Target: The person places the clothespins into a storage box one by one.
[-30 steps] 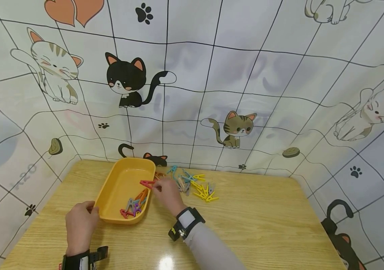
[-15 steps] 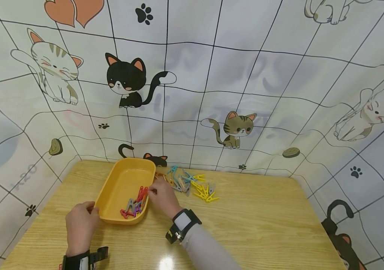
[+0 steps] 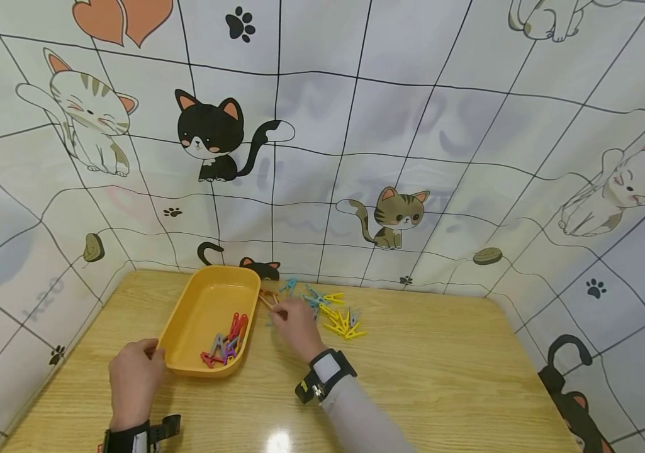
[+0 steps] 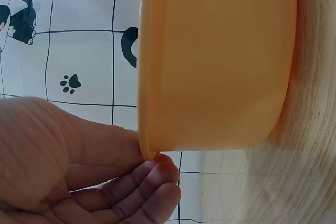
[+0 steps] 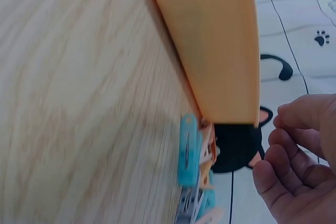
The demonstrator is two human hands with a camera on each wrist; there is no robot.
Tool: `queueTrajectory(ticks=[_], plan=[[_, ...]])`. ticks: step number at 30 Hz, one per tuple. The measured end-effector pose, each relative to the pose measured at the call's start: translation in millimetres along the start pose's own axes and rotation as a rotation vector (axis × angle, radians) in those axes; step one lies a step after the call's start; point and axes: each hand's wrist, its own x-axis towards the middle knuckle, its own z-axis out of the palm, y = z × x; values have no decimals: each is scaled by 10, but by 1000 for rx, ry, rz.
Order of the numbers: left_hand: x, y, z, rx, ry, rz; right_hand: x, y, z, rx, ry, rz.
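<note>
On the left of the table is a yellow plastic tray [image 3: 200,321]. My left hand [image 3: 136,377] pinches its near-left rim; in the left wrist view the thumb and fingers meet around the rim's edge [image 4: 145,66]. Several clothespins lie inside near the right wall, among them red ones [image 3: 236,324], a grey one [image 3: 217,344] and a purple one [image 3: 230,350]. My right hand [image 3: 296,327] is over the loose clothespins right of the tray. In the right wrist view its fingers bend loosely with nothing between them, beside a blue clothespin [image 5: 187,153].
Yellow clothespins [image 3: 345,324] and blue clothespins [image 3: 315,296] lie in a loose pile behind and right of my right hand. Orange-brown clothespins [image 3: 268,297] sit by the tray's right wall. A cat-print curtain [image 3: 311,157] hangs behind the wooden table [image 3: 441,365].
My right hand carried a red clothespin over the tray's right rim and released it inside. Now the hand has moved right, back over the pile. My left hand has stayed at the rim.
</note>
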Motion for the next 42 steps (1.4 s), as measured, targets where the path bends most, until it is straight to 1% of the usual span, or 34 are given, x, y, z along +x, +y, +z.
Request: queueTrajectory(ticks=[9,17,20,23,26,29,35,42], plan=[[1,5,-7,-5,-1,-2,-68,197,-178,18,81,65],[-2,-7,-8,-5,3,10,-102,388,-260,-47,120,88],[0,-8,-5,-6,1,10,-123,433,-284,-74,108,100],[-2,-11,-5,-6,4,16,-140,457,-302,-136,86,116],[-5,-9,-8,-4,4,17,-155,474,-308,-207,69,116],[-5,-7,-14,-2,4,19,-166,486,-313,-254,55,108],[-1,-7,-16,0,4,18,-172,498,-310,-293,22,120],[-6,-17,-13,6,5,29,-177,529,-284,-369,39,53]])
